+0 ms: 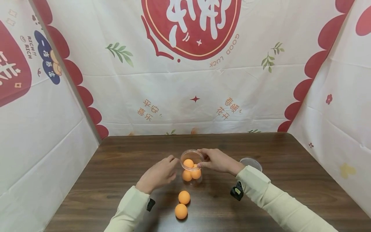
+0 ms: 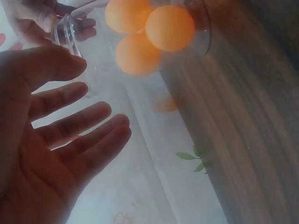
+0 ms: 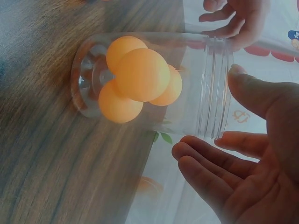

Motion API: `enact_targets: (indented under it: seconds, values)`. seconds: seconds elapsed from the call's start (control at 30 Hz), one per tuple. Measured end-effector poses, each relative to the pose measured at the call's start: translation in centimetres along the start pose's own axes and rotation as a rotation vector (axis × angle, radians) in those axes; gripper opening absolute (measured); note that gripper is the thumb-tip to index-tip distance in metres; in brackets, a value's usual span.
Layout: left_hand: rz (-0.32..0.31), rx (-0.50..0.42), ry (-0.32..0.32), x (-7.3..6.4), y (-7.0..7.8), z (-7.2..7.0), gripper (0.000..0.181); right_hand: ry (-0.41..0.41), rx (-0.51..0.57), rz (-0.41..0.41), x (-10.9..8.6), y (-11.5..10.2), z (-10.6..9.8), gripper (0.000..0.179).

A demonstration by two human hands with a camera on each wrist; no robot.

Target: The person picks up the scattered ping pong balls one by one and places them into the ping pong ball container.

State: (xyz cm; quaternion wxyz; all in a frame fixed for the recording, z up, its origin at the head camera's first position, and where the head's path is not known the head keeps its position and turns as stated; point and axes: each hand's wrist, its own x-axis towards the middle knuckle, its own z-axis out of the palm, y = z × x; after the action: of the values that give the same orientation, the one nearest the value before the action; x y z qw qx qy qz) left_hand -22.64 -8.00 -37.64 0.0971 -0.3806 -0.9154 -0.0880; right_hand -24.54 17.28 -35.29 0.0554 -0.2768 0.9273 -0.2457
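Observation:
A clear plastic jar [image 1: 192,156] stands upright on the table with its mouth uncovered. Several orange balls [image 3: 142,74] lie piled in its lower part. My right hand [image 1: 218,160] holds the jar's rim from the right, with the thumb and a finger at the threaded neck in the right wrist view. On the opposite side, my left hand [image 1: 160,172] hovers beside the mouth with loosely bent fingers and nothing in them. Two more orange balls, a nearer one [image 1: 181,211] and a farther one [image 1: 184,197], rest on the table in front of the jar.
A round clear lid [image 1: 251,163] lies on the dark wooden table [image 1: 121,161], partly behind the right sleeve. Printed white cloth [image 1: 185,83] hangs behind the table's far edge and along both sides.

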Motion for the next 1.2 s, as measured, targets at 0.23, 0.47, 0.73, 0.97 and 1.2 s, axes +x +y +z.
enact_targets:
  seconds: [0.23, 0.47, 0.73, 0.97, 1.2]
  values:
    - [-0.042, -0.06, -0.069, -0.2, 0.6, 0.7, 0.032, 0.006, 0.002, 0.002, 0.0, -0.1, 0.0, 0.062]
    - [-0.022, -0.064, -0.11, -0.4, 1.1, 1.5, 0.034, -0.002, 0.013, 0.038, -0.1, -0.2, 0.1, 0.066]
    - [-0.045, -0.088, -0.201, -0.4, 1.9, 2.1, 0.034, -0.001, 0.013, 0.042, -0.1, -0.3, 0.1, 0.063]
    - [-0.038, -0.122, -0.24, -0.6, 2.2, 2.6, 0.028, 0.003, 0.023, 0.028, -0.1, -0.3, 0.1, 0.063]
    - [-0.003, -0.136, -0.256, -0.4, 2.8, 3.0, 0.019, 0.01, 0.029, 0.039, -0.2, -0.4, 0.1, 0.06]
